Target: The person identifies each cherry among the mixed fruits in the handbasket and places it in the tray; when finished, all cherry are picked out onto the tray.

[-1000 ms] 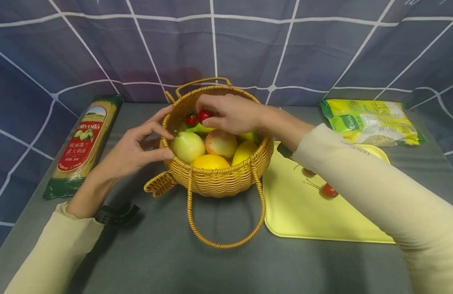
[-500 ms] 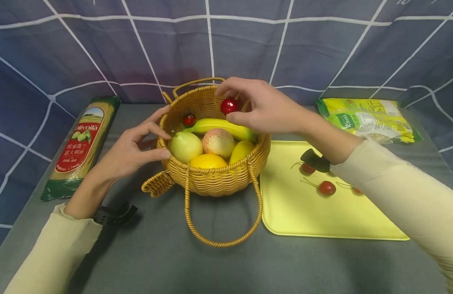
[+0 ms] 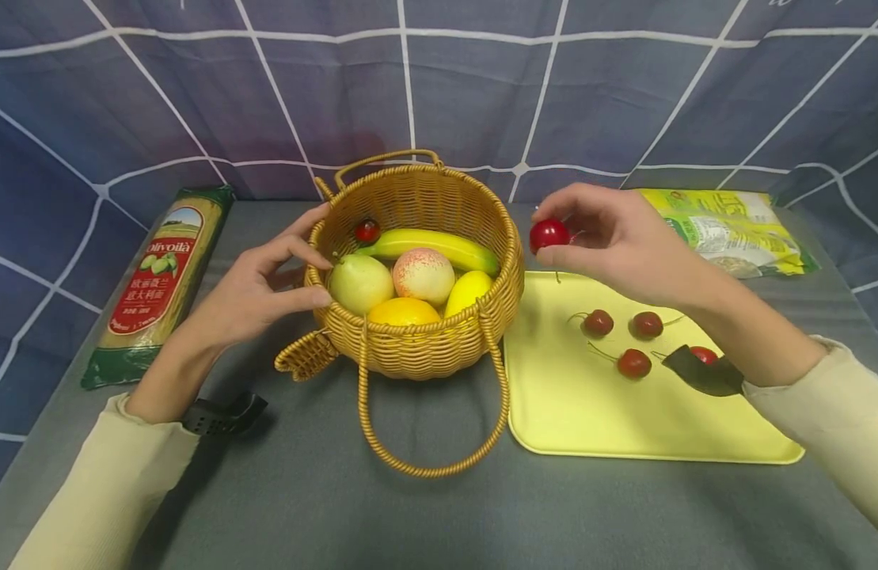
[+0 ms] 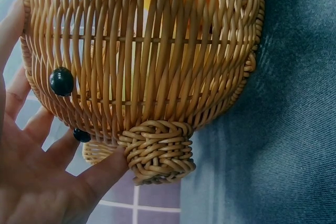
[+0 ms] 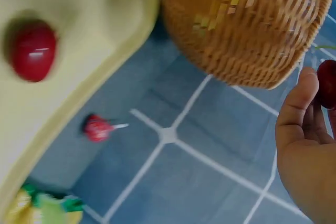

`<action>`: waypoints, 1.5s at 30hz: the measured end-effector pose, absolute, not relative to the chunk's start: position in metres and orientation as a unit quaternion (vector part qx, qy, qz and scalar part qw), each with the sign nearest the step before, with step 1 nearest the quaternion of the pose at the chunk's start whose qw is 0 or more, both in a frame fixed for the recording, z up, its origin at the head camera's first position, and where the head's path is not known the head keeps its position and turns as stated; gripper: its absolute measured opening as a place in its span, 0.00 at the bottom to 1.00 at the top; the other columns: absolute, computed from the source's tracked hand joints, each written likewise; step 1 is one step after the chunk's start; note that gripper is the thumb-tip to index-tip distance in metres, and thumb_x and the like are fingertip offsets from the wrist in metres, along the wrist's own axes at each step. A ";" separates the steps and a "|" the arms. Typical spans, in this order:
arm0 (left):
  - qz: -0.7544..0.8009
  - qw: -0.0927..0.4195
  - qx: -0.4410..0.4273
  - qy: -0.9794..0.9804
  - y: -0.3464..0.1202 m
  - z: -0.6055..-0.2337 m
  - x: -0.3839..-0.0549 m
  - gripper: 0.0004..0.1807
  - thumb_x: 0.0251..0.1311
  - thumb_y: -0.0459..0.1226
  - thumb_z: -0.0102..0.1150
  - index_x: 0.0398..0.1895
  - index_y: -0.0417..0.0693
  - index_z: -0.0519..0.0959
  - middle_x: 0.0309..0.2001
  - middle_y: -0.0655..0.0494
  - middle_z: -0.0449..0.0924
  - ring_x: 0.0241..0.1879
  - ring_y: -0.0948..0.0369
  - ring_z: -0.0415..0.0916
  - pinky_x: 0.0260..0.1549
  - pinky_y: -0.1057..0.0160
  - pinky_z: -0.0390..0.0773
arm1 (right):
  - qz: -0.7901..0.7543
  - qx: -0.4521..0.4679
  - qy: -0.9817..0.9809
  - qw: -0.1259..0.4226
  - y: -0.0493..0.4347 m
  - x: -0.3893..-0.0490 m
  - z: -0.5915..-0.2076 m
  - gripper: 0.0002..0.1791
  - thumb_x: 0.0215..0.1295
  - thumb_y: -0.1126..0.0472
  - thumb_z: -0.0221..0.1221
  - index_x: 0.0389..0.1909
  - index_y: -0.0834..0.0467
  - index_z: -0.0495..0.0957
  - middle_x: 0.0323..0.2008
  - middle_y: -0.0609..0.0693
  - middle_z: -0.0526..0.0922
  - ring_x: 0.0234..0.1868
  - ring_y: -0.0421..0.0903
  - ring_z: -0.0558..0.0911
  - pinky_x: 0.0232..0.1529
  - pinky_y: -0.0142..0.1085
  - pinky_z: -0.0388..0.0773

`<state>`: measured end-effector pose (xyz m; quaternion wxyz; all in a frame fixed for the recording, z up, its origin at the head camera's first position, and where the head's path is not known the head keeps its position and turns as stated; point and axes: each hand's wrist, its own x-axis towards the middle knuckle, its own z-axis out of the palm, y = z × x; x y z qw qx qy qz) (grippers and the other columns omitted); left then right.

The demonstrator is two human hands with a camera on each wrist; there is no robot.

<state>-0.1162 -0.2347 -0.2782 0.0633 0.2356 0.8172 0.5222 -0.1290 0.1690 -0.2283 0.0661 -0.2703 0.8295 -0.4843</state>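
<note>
My right hand (image 3: 627, 249) pinches a red cherry (image 3: 549, 236) with a green stem between thumb and fingertips, beyond the tray's far left corner. To its left stands a wicker basket (image 3: 424, 360) containing a banana (image 3: 439, 247), a pear (image 3: 362, 285), a peach (image 3: 423, 275), two yellow fruits and one cherry (image 3: 367, 231). My left hand (image 3: 264, 285) touches the basket's left side, fingers spread and nearly straight; in the left wrist view its thumb meets a woven knob (image 4: 157, 151). Several stemmed cherries (image 3: 634, 363) lie on the yellow tray (image 3: 610, 427).
A pasta packet (image 3: 157, 277) lies left of the basket. Yellow-green packets (image 3: 731, 226) lie behind the tray. In the right wrist view a small red lollipop (image 5: 97, 128) lies beside the tray. One basket handle (image 3: 430, 473) droops forward onto the table; another stands at the back.
The right hand has come up out of the basket and moved right with the cherry, uncovering the banana and more tray cherries. The left hand stays at the basket's side.
</note>
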 end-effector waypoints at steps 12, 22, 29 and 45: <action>0.522 0.065 0.234 0.818 -0.234 -0.279 -0.118 0.13 0.59 0.27 0.65 0.45 0.33 0.77 0.77 0.62 0.51 0.74 0.52 0.50 0.60 0.30 0.59 | -0.482 -0.178 0.851 0.111 0.228 -0.092 -0.270 0.15 0.66 0.67 0.62 0.53 0.57 0.76 0.38 0.57 0.84 0.30 0.50 0.81 0.26 0.35 0.77; 0.524 0.063 0.241 0.815 -0.236 -0.279 -0.116 0.13 0.59 0.26 0.64 0.46 0.31 0.75 0.77 0.61 0.50 0.74 0.51 0.49 0.60 0.30 0.59 | -0.460 -0.234 0.844 0.148 0.238 -0.075 -0.309 0.16 0.63 0.71 0.64 0.51 0.60 0.76 0.41 0.54 0.81 0.30 0.47 0.81 0.22 0.37 0.77; 0.521 0.064 0.249 0.814 -0.237 -0.279 -0.116 0.13 0.60 0.25 0.63 0.46 0.30 0.75 0.77 0.59 0.50 0.74 0.52 0.49 0.59 0.31 0.61 | -0.402 -0.282 0.860 0.136 0.235 -0.074 -0.317 0.17 0.59 0.72 0.67 0.46 0.53 0.78 0.46 0.46 0.79 0.34 0.41 0.81 0.34 0.31 0.77; 0.530 0.067 0.246 0.809 -0.237 -0.279 -0.116 0.12 0.60 0.25 0.63 0.46 0.30 0.75 0.77 0.59 0.49 0.74 0.51 0.48 0.59 0.30 0.59 | -0.342 -0.304 0.882 0.115 0.233 -0.080 -0.320 0.19 0.54 0.73 0.70 0.45 0.54 0.81 0.41 0.44 0.81 0.35 0.38 0.80 0.35 0.33 0.78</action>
